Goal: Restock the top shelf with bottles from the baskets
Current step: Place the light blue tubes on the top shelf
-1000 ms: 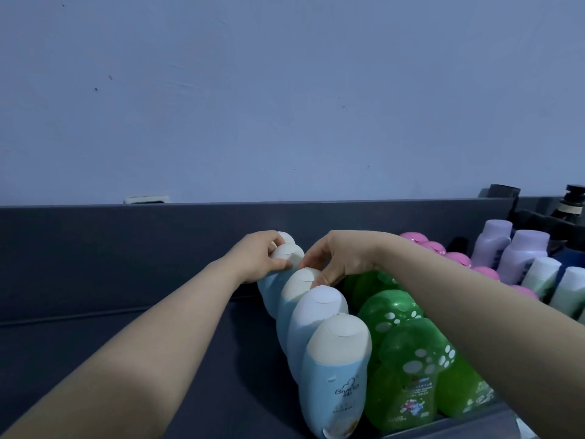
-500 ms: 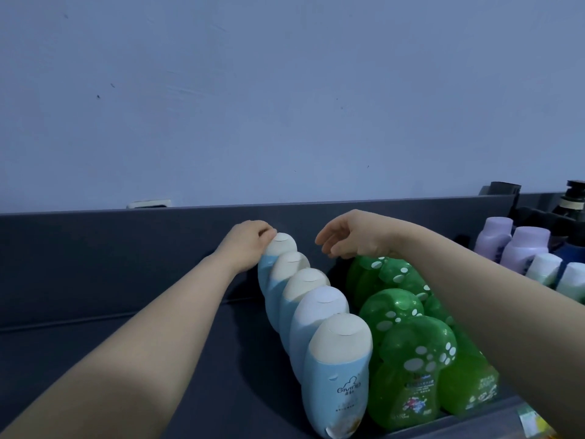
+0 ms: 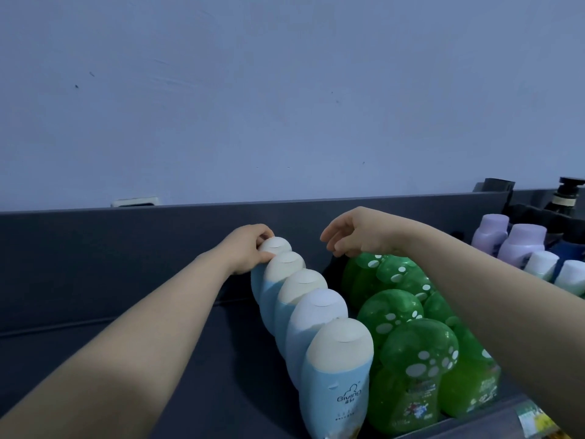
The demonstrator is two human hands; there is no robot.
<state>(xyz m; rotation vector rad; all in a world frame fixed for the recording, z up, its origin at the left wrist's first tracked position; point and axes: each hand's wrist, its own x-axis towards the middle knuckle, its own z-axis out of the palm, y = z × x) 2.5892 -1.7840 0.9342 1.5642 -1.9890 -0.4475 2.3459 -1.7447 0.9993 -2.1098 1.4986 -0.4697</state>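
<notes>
Against a pale blue wall (image 3: 285, 90), on the dark top shelf (image 3: 95, 274): a front-to-back row of light blue bottles (image 3: 316, 318) just beside a cluster of green bottles (image 3: 389, 312) with spotted caps, lilac bottles (image 3: 522, 242) farther right. Left grip (image 3: 247, 248) curled round the cream cap of the rearmost blue bottle (image 3: 274, 247), near the shelf's back panel. Right grip (image 3: 354, 231) above the rear green bottles, fingers loosely curled, holding nothing.

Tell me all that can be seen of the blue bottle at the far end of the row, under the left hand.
The far blue bottle has a pale blue body and a rounded off-white cap, seemingly plastic. It stands upright, last in its row on the dark shelf, near the back panel. The left hand grips its cap with curled fingers. The next bottle hides most of its body.
</notes>
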